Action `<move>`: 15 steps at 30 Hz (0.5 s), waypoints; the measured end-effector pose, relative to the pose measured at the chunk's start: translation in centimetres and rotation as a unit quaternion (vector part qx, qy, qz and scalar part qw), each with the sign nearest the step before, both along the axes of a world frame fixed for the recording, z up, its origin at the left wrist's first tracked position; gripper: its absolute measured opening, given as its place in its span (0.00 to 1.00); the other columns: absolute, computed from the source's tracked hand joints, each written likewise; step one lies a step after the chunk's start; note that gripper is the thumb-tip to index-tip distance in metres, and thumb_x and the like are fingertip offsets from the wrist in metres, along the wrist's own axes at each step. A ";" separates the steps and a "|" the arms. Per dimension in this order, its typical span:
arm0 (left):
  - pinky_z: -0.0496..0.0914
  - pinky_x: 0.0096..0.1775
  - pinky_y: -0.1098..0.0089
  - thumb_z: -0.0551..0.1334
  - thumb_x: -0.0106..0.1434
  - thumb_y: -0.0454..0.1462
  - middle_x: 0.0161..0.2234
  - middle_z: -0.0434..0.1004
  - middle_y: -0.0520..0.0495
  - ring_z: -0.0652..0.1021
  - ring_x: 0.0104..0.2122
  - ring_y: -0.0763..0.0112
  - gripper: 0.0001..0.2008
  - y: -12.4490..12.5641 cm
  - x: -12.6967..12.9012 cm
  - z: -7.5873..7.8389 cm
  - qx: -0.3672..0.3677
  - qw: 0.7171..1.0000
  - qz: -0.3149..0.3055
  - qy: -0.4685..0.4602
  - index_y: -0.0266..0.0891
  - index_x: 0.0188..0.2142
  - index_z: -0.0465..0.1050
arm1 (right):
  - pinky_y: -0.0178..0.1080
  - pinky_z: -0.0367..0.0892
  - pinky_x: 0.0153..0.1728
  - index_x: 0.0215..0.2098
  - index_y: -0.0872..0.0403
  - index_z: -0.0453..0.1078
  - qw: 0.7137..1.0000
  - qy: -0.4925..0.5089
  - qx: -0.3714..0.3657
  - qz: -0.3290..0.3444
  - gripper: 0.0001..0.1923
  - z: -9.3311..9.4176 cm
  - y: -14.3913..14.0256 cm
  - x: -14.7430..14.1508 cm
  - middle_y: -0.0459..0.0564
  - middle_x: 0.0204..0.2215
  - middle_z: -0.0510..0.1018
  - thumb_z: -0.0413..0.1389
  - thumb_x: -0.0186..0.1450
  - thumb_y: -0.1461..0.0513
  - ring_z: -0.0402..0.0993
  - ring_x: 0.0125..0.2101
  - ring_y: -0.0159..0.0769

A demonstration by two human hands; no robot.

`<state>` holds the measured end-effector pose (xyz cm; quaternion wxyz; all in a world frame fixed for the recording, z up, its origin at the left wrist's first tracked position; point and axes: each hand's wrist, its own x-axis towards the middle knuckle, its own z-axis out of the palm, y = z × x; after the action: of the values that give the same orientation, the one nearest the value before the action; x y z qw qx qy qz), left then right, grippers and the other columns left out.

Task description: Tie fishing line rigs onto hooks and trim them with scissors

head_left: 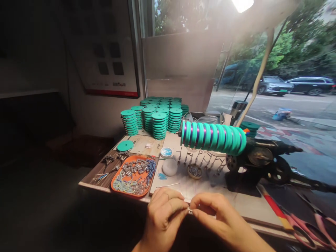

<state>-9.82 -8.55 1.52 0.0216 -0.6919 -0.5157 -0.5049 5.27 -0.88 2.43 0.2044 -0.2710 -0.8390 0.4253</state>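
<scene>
l hand (164, 213) & r hand (216, 211) are meeting at the worktop's front edge; thumb & index tips of each are clamping onto 1 small shiny piece (190, 210). fingertips are hiding most of it, so exact shape can't be made out; forearms are running out of view at btm. just beyond, 1 thin rod (168, 185), 1 white disc (169, 168) & 1 dish of small metal pcs (194, 171) are lying on the pale board (249, 208). to the l, 1 orange tray (123, 193) is holding mixed grey, blue, pale green & silver pcs, too many to count. further back, approx. 10 green spools (214, 138) are sitting on the black machine (259, 155); behind, green stacks (159, 126) are overlapping, qty. unclear. at far r, approx. 2 prs. scissors (291, 220) are overlapping, partly cut off.
</scene>
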 end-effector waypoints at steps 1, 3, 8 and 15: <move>0.70 0.31 0.68 0.60 0.57 0.29 0.26 0.75 0.48 0.76 0.28 0.68 0.05 -0.1 0.0 -0.1 -0.005 1.000 -0.001 -0.004 0.39 0.29 0.72 | 0.30 0.56 0.22 0.25 0.55 0.69 1.000 0.008 -0.001 -0.008 0.10 -0.2 -0.2 0.0 0.41 0.18 0.67 0.50 0.61 0.60 0.60 0.21 0.28; 0.70 0.30 0.69 0.59 0.57 0.29 0.24 0.75 0.49 0.75 0.28 0.68 0.05 -0.3 0.1 -0.3 -0.023 0.999 -0.004 -0.022 0.38 0.29 0.71 | 0.30 0.56 0.21 0.26 0.55 0.69 0.999 0.031 -0.003 -0.032 0.11 -0.6 -0.7 -0.1 0.42 0.18 0.68 0.49 0.61 0.59 0.60 0.20 0.28; 0.69 0.30 0.70 0.60 0.57 0.30 0.24 0.74 0.49 0.75 0.28 0.69 0.03 -1.3 0.3 -1.3 -0.090 0.995 0.006 -0.048 0.38 0.28 0.71 | 0.31 0.62 0.25 0.27 0.53 0.71 0.987 0.118 -0.026 -0.109 0.12 -2.0 -2.7 -0.2 0.45 0.22 0.73 0.50 0.61 0.56 0.69 0.24 0.32; 0.70 0.30 0.70 0.62 0.56 0.31 0.24 0.75 0.50 0.75 0.28 0.69 0.03 -2.1 0.5 -2.3 -0.107 0.991 0.018 -0.073 0.38 0.27 0.71 | 0.31 0.64 0.26 0.25 0.54 0.71 0.962 0.160 -0.130 -0.180 0.15 -3.2 -4.7 -0.4 0.45 0.21 0.73 0.54 0.58 0.51 0.69 0.24 0.33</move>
<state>-9.31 -10.61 -0.79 -0.0813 -0.6420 -0.5796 -0.4953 4.86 -5.55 -0.74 0.3721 -0.3704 -0.6703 0.5244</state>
